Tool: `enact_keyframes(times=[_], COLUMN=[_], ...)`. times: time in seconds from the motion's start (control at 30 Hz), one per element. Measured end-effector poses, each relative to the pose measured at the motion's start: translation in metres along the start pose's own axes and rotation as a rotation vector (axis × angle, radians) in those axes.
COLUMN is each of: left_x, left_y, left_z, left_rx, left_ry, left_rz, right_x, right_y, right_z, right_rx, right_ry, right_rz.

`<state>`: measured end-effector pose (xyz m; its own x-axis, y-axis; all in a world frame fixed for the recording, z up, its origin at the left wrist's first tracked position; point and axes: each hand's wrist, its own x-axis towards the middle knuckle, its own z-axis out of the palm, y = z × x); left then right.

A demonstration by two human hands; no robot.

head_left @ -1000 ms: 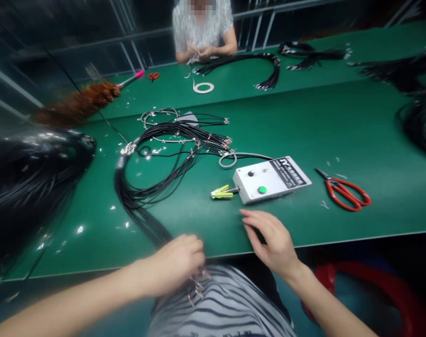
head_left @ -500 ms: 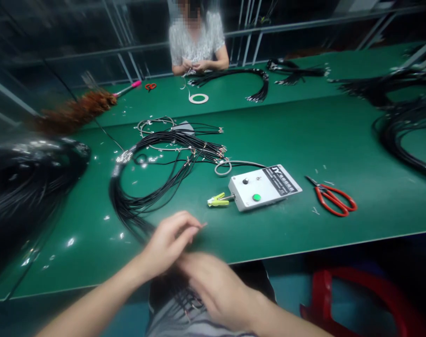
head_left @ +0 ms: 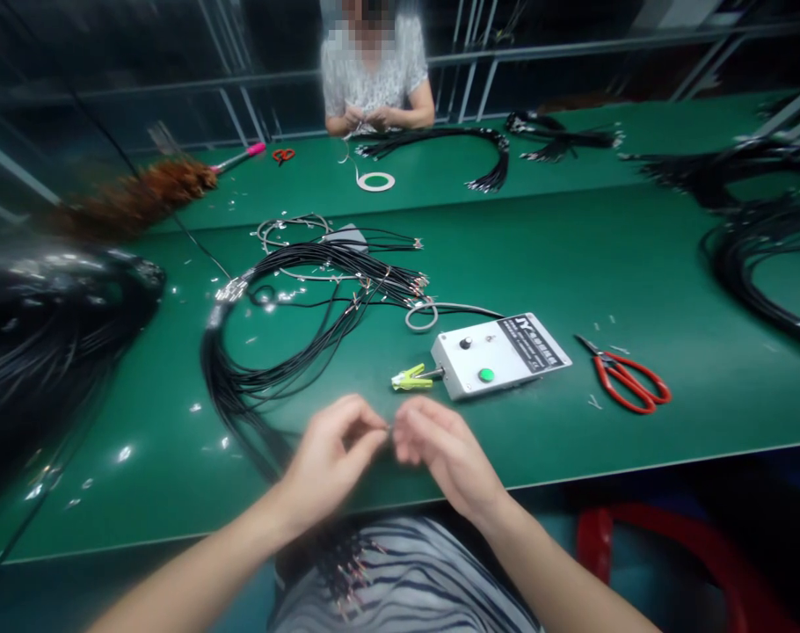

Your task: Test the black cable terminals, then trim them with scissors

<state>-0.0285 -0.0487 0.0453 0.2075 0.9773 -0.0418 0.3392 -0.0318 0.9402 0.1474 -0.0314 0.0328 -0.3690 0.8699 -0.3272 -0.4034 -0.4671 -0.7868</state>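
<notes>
Over the front of the green table, my left hand (head_left: 338, 448) pinches a thin black cable close to its end; most of the cable is hidden by the hand. My right hand (head_left: 443, 453) meets it from the other side, fingers curled together at the cable's tip and slightly blurred. A bundle of black cables (head_left: 212, 352) curves across the table to my left. Some of its loose, copper-tipped ends (head_left: 347, 571) hang over my lap. Just beyond my hands lies a white control box (head_left: 469, 356) with a green button and a yellow-green clip (head_left: 411, 378) at its near side.
Red-handled cutters (head_left: 630, 378) lie right of the box among small clippings. A dark heap of cables (head_left: 57, 334) fills the left edge; more cable coils (head_left: 762, 264) lie right. Across the table (head_left: 571, 229), a person (head_left: 377, 79) works beside a tape roll (head_left: 375, 182).
My right hand has risen from the cables over my lap to the cable end at my left fingers. My left hand has stayed nearly in place.
</notes>
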Motion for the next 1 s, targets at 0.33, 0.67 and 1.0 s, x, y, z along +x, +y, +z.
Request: enact_keyframes(times=[0.33, 0.67, 1.0], left_x=[0.0, -0.003, -0.006], left_y=[-0.001, 0.0, -0.006], left_z=[0.006, 0.006, 0.011], left_rx=[0.061, 0.042, -0.21], left_ry=[0.041, 0.026, 0.01], left_rz=[0.056, 0.002, -0.186], right_x=[-0.003, 0.003, -0.002], right_y=[0.005, 0.006, 0.029], right_z=[-0.001, 0.0, 0.002], right_rx=[0.083, 0.11, 0.267], right_ry=[-0.005, -0.023, 0.001], right_rz=[0.051, 0.034, 0.155])
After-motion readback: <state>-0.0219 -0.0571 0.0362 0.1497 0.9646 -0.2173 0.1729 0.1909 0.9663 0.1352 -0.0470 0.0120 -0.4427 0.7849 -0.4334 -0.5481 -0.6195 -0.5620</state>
